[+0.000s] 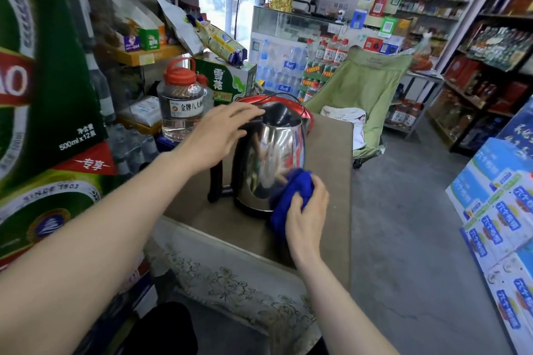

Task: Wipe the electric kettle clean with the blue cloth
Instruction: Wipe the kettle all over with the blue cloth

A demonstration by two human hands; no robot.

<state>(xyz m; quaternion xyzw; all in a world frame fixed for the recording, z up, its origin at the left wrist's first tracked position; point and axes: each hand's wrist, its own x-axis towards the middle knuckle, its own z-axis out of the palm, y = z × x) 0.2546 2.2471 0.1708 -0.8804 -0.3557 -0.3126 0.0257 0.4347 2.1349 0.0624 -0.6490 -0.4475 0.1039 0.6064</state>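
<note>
The right hand (307, 212) clutches the blue cloth (290, 190) against the kettle (268, 150)'s lower side. The left hand (219, 135), grip open, steadies its top; firm overlapping strokes would suit

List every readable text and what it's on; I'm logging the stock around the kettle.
"500ml x 12" on the green carton.
"SINCE 1903" on the lower carton.
"金牌八大" on the jug label.
"雪花" on the green box.
Shelf goods, blue boxes: too blurred.
</note>
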